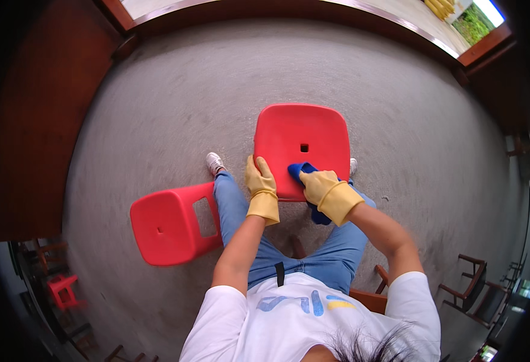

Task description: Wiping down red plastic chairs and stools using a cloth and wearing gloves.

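A red plastic stool [302,129] stands before me between my feet, its square seat with a small square hole facing up. My left hand [261,181], in a yellow rubber glove, grips the seat's left edge near the front corner. In a matching glove, my right hand [321,188] presses a dark blue cloth [302,170] onto the near right part of the seat. Part of the cloth hangs below the seat's front edge. Another red plastic stool [163,228] is at my left, beside my leg; an opening shows in its side.
Grey concrete floor [192,90] surrounds me. At the top runs a wooden door sill [247,11], with a dark wooden panel [34,135] at the left. Wooden chairs [468,280] stand at lower right, and a small red stool [63,292] at lower left.
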The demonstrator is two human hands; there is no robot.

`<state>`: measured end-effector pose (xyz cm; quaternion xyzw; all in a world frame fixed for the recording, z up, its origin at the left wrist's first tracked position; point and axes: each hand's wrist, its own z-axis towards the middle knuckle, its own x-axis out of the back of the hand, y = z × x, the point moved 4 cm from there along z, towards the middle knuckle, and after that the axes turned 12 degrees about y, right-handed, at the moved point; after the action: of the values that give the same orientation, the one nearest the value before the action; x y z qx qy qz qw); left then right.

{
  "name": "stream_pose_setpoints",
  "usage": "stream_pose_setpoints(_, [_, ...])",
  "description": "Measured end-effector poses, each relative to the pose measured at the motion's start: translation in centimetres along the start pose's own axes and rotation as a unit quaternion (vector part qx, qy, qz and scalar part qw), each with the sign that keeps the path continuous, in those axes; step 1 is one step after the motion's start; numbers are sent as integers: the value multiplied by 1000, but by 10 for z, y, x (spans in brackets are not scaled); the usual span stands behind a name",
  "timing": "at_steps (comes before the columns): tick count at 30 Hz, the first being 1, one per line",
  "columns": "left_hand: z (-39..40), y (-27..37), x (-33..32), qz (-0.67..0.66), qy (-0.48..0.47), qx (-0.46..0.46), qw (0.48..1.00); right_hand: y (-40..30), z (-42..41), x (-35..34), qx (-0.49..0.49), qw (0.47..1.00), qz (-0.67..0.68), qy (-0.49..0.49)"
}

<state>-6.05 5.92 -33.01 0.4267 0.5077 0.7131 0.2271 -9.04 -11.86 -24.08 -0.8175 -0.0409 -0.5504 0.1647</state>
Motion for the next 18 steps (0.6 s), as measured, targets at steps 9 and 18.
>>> stream_pose_setpoints(9, [-10, -29, -13, 80, 82, -27, 993, -9, 50, -9, -30, 998, 24, 51])
stream_pose_setpoints(18, [-9, -18, -3, 97, 72, -2, 993, -15, 62, -6, -10, 993, -38, 110])
